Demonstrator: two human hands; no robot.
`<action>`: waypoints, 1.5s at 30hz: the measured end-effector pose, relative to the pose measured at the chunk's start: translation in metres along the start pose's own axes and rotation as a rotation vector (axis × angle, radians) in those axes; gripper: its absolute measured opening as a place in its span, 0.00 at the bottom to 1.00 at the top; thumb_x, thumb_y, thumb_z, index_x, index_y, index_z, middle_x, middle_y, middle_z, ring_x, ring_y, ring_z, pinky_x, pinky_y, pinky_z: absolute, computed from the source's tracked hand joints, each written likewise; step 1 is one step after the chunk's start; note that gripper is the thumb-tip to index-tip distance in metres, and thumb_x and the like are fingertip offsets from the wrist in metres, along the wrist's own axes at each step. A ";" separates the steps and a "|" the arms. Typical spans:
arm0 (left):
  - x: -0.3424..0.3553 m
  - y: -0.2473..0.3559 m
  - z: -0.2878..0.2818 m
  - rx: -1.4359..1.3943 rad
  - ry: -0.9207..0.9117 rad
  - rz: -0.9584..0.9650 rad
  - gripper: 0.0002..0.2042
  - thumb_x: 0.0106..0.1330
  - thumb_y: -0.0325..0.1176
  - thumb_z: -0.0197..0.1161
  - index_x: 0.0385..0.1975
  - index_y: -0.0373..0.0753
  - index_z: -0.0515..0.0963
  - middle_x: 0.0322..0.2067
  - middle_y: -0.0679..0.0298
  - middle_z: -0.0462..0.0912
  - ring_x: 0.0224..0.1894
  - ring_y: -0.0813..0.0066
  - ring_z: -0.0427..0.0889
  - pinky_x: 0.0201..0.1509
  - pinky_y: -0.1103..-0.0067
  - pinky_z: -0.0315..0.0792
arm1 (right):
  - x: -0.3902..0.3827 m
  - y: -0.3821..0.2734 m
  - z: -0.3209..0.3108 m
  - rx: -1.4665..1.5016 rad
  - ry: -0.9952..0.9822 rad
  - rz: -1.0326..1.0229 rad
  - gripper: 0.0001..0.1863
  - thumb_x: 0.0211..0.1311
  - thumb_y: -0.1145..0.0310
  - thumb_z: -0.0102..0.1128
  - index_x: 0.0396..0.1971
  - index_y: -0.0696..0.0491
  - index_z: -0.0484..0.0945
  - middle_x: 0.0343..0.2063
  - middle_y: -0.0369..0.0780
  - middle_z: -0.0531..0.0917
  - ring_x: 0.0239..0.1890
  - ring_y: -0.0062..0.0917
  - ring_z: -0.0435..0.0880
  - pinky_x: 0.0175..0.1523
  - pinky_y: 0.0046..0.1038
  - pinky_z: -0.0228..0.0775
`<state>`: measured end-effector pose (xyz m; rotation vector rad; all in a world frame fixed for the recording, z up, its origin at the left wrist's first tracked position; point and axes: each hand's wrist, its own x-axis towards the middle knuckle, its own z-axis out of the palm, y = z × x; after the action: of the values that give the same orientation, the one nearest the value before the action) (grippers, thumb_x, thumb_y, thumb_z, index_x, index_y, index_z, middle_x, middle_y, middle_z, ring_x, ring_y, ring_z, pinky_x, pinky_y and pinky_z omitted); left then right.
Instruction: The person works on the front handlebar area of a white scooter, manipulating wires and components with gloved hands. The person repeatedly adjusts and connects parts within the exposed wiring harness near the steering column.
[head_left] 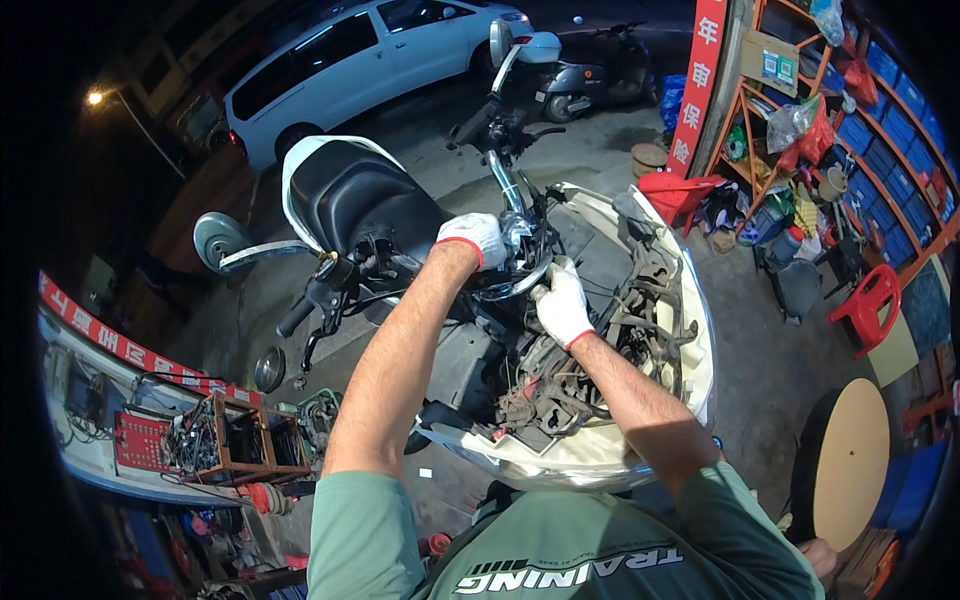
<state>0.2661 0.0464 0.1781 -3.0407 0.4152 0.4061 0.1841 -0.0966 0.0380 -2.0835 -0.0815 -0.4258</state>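
A partly dismantled scooter has its front cover open, showing a cream body shell (pixel 690 360), tangled wiring and brackets (pixel 560 400). Both my hands wear white gloves with red cuffs. My left hand (pixel 468 238) is curled on a shiny part of the steering column (pixel 508 190), below the raised handlebar; what exactly its fingers grip is partly hidden. Just to its right and lower, my right hand (pixel 562 302) closes on a curved silvery piece (pixel 510 290) among black cables. The black seat (pixel 355 190) lies behind, and a round mirror (pixel 222 240) sticks out to the left.
A white van (pixel 360 70) and parked scooter (pixel 590 80) stand beyond. Shelves with blue bins (pixel 890 160), a red chair (pixel 865 310) and a round board (pixel 850 460) line the right; tool racks (pixel 240 440) line the left. Another person's hand (pixel 818 555) shows at lower right.
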 end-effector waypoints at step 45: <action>0.001 -0.002 0.003 0.052 0.019 0.034 0.23 0.63 0.47 0.62 0.47 0.33 0.84 0.46 0.45 0.87 0.51 0.51 0.86 0.56 0.64 0.78 | 0.009 0.004 0.000 0.137 -0.084 0.081 0.10 0.53 0.79 0.63 0.37 0.65 0.83 0.53 0.54 0.77 0.55 0.47 0.77 0.60 0.38 0.71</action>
<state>0.2669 0.0484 0.1749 -2.9936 0.4712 0.3621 0.1936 -0.0993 0.0376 -1.9620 -0.0739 -0.2762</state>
